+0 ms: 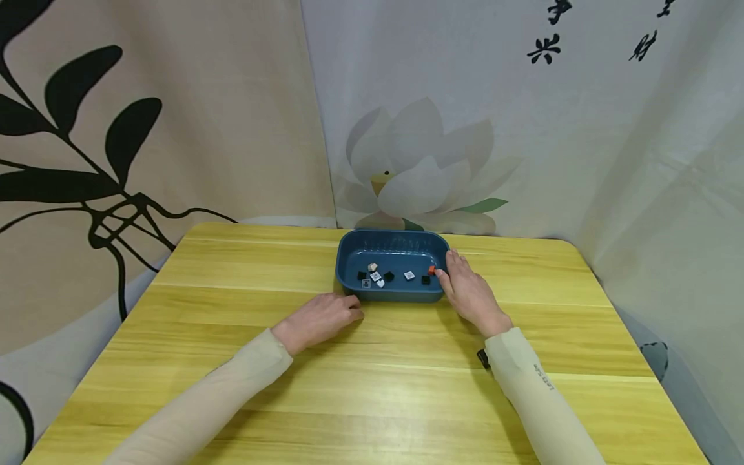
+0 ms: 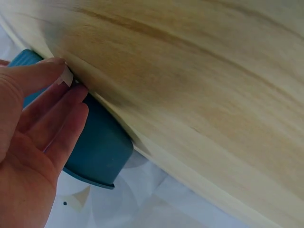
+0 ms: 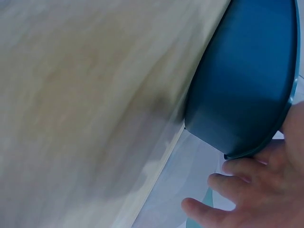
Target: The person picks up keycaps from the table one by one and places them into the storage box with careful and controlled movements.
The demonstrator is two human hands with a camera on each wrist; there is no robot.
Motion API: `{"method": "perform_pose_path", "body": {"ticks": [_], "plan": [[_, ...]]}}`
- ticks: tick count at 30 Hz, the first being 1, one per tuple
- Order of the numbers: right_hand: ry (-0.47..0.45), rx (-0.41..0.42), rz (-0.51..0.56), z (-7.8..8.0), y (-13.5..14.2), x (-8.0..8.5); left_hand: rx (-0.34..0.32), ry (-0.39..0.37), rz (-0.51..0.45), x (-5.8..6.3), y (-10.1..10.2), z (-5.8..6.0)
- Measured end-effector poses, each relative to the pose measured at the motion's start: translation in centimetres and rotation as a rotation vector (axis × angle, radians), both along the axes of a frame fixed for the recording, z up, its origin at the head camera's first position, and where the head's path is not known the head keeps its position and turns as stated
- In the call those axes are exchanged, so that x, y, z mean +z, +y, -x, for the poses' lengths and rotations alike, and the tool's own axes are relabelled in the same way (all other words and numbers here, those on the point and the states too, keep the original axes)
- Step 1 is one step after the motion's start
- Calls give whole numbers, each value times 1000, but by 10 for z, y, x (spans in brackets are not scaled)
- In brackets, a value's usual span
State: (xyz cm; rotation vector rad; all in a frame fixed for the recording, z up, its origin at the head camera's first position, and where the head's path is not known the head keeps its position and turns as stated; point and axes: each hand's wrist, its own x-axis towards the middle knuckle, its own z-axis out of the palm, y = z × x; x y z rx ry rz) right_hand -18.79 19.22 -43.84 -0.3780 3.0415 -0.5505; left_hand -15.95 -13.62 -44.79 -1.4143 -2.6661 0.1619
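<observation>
A blue rectangular tray point(image 1: 394, 296) holds several small pieces, among them white squares point(image 1: 409, 275), black ones point(image 1: 389, 276) and an orange one point(image 1: 432, 270). My left hand point(image 1: 320, 320) is low over the table, fingertips near the tray's front left corner. In the left wrist view its thumb and fingers pinch a small whitish square piece point(image 2: 67, 76), partly hidden by the thumb. At the tray's right end, my right hand point(image 1: 472, 292) rests against the rim, fingers extended and thumb by the orange piece. The right wrist view shows these fingers point(image 3: 228, 186) spread beside the tray's outer wall.
The tray stands on a yellow wood-grain table point(image 1: 378, 387), near its back edge. Behind it hangs a pale curtain point(image 1: 244, 116) printed with dark leaves, a lotus and black characters. A dark band point(image 1: 483, 358) shows at the right sleeve.
</observation>
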Motion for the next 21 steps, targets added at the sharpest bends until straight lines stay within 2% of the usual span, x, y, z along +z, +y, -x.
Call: {"method": "perform_pose_path", "body": {"ticks": [17,21], "plan": [[26,17,17,-2,1,-1,0,3,-3,2,0,-3],[21,15,19,-2,1,0,-8,-19,-34,7,-1,-2]]}}
